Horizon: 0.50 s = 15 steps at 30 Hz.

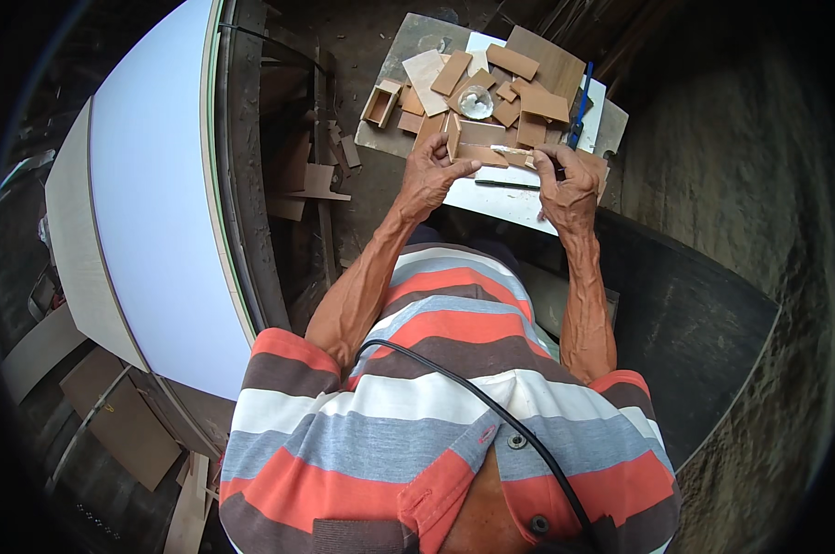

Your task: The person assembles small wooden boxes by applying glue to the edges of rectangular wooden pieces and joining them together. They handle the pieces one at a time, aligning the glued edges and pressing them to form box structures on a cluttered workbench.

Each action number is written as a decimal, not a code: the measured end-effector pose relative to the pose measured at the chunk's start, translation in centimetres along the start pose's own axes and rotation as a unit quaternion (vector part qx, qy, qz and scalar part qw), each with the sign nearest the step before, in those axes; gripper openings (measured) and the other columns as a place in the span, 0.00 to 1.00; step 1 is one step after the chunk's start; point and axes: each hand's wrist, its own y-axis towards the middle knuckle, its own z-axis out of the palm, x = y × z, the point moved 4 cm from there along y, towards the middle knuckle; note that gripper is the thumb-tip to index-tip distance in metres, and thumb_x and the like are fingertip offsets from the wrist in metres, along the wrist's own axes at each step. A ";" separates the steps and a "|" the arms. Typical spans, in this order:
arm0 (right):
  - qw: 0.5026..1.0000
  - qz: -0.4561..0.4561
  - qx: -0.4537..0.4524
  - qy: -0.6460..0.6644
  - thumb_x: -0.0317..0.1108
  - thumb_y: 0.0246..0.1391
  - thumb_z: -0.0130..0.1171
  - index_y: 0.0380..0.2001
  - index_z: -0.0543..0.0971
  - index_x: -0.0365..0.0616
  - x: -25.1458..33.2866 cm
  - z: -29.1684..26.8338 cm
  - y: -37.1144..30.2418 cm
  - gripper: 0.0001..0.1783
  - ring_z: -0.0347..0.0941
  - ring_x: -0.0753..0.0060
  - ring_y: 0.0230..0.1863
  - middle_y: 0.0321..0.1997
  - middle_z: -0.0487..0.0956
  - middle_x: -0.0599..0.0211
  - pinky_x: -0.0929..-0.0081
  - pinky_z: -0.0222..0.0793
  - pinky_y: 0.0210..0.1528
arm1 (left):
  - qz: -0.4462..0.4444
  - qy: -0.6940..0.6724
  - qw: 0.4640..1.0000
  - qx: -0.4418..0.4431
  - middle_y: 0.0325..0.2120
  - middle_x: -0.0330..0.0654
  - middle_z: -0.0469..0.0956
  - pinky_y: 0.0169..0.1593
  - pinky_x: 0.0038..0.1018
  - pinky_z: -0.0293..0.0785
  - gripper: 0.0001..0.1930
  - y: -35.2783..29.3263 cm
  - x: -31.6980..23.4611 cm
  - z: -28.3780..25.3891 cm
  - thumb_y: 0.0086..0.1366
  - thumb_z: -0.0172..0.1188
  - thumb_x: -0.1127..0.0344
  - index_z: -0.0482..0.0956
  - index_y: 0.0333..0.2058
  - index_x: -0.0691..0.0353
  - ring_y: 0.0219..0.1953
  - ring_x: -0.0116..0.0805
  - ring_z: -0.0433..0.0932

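My left hand (425,181) is closed on the left end of a small, partly joined wooden box (453,137), made of thin brown panels, with the thumb along its lower edge. One short panel stands upright at that end. At the other end, my right hand (570,189) is closed too, thumb and fingers pinching near an edge that carries a whitish smear. Whether a separate small piece sits in those fingers, I cannot tell. Just beyond the held work stands a small clear bowl with white paste (476,102). A slim black stick-like tool (507,185) lies below it on a white sheet.
Loose wooden panels (512,62) are heaped on the worktable (377,138). A small open wooden box (381,103) sits at its left, a blue-handled tool (581,106) at its right. A large white board (159,185) rises on my left; a dark panel (685,323) lies right.
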 end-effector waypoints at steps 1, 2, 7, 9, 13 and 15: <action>0.999 -0.025 -0.010 -0.019 0.30 0.54 0.59 0.30 0.79 0.36 0.1 -0.2 0.1 0.07 0.77 0.58 0.28 0.27 0.79 0.56 0.68 0.71 0.32 | 0.001 0.005 1.000 -0.001 0.41 0.50 0.78 0.45 0.23 0.81 0.31 0.0 0.0 -0.1 0.52 0.70 0.74 0.66 0.53 0.77 0.42 0.33 0.80; 0.998 -0.050 -0.020 -0.038 0.30 0.54 0.58 0.30 0.79 0.36 0.2 -0.4 0.1 0.07 0.77 0.57 0.29 0.28 0.79 0.56 0.68 0.71 0.33 | 0.003 0.011 1.000 -0.001 0.41 0.50 0.78 0.44 0.23 0.81 0.31 0.0 0.0 -0.1 0.53 0.70 0.74 0.66 0.53 0.77 0.41 0.32 0.80; 1.000 -0.023 -0.003 -0.010 0.28 0.55 0.58 0.30 0.79 0.36 0.5 -0.4 0.1 0.06 0.77 0.56 0.31 0.29 0.80 0.55 0.67 0.71 0.35 | 0.009 0.002 1.000 0.002 0.40 0.49 0.79 0.43 0.22 0.80 0.30 -0.1 -0.1 0.1 0.53 0.70 0.73 0.68 0.52 0.75 0.41 0.31 0.80; 0.999 -0.037 0.000 -0.025 0.28 0.55 0.58 0.31 0.79 0.36 0.2 -0.4 0.2 0.06 0.78 0.56 0.31 0.29 0.80 0.56 0.67 0.71 0.35 | 0.005 0.007 1.000 0.007 0.40 0.48 0.79 0.43 0.22 0.80 0.29 -0.1 -0.2 0.3 0.53 0.70 0.73 0.68 0.52 0.75 0.40 0.30 0.80; 0.999 -0.023 -0.020 -0.024 0.28 0.54 0.58 0.31 0.79 0.36 -0.4 -1.1 0.1 0.05 0.77 0.57 0.31 0.30 0.80 0.57 0.69 0.72 0.35 | -0.003 -0.005 1.000 0.008 0.39 0.47 0.80 0.42 0.22 0.80 0.28 -0.1 -0.4 0.4 0.53 0.71 0.72 0.70 0.51 0.73 0.39 0.29 0.80; 1.000 0.001 -0.020 0.010 0.27 0.54 0.58 0.32 0.79 0.37 -0.7 -1.3 0.0 0.04 0.77 0.58 0.31 0.29 0.79 0.58 0.70 0.71 0.35 | -0.009 -0.017 1.000 0.014 0.39 0.47 0.80 0.44 0.22 0.79 0.27 -0.2 -0.5 0.5 0.53 0.71 0.72 0.71 0.50 0.73 0.39 0.29 0.80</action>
